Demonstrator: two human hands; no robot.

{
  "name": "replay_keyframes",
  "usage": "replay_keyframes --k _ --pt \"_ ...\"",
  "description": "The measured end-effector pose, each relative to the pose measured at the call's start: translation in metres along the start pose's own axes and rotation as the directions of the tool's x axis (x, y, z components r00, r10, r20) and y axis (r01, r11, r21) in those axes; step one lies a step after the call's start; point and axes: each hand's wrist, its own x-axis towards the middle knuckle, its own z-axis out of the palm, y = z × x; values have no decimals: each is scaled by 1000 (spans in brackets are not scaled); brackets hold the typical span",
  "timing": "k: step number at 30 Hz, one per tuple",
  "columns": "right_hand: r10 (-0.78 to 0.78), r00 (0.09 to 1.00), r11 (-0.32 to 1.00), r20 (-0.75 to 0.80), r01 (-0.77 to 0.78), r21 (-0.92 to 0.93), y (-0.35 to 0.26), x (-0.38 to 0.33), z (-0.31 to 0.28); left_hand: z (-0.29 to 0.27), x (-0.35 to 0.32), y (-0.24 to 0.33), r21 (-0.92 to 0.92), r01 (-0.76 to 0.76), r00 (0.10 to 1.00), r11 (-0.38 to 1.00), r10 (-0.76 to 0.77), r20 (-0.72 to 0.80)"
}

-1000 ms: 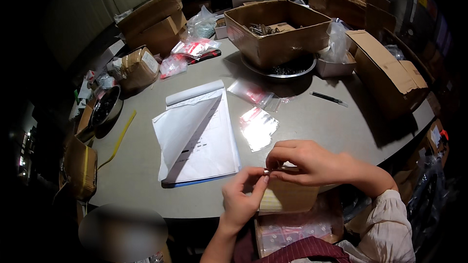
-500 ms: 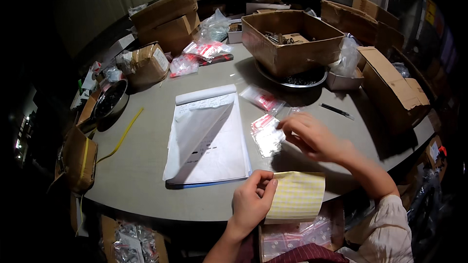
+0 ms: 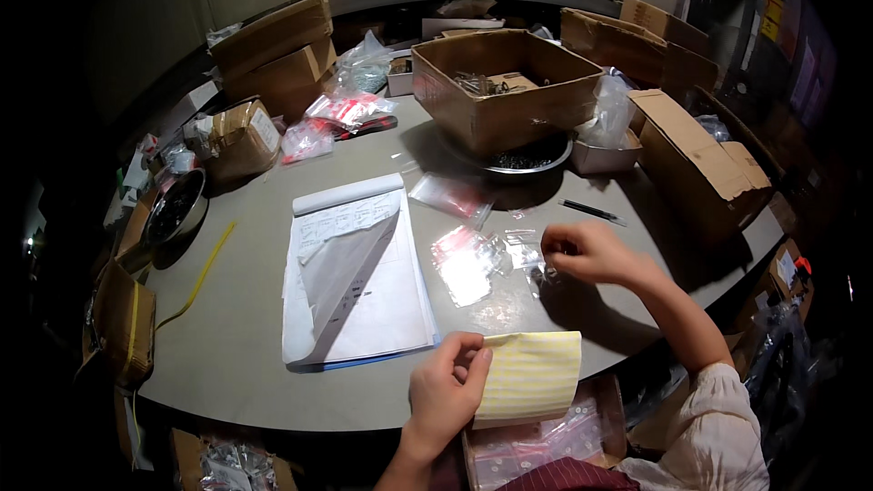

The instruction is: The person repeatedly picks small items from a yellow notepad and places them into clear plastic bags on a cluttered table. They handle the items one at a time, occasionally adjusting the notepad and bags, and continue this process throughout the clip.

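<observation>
A grey round table (image 3: pixel 236 327) is filling most of the view, crowded at its far side with cardboard. An open cardboard box (image 3: pixel 496 86) is sitting at the far middle, overhanging a metal dish (image 3: pixel 536 159), and a closed carton (image 3: pixel 700 164) is lying to its right. A paper pad (image 3: pixel 359 286) is lying near the middle with its top sheets folding over. A metal bowl (image 3: pixel 173 209) is standing at the left edge beside a yellow strap (image 3: pixel 205 268). Near the table's front edge the left hand (image 3: pixel 446 395) is pinching a yellow lined sheet (image 3: pixel 532 377) by its left side, thumb on top. Right of the pad, clear plastic bags (image 3: pixel 468 264) are lying loose in a small heap. The right hand (image 3: pixel 587 253) is closing its fingertips on a small clear bag (image 3: pixel 536 259) at the heap's right edge, just off the tabletop. A black pen (image 3: pixel 591 211) is lying just beyond that hand
</observation>
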Motion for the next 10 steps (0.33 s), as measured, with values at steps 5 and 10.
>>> replay_keyframes --k 5,10 --pt "238 929 917 284 -311 248 15 11 1 -1 1 0 -26 -20 1000 999 20 -8" --pt "51 996 999 68 -51 2 34 11 27 -1 -1 -1 -68 25 1000 997 -25 2"
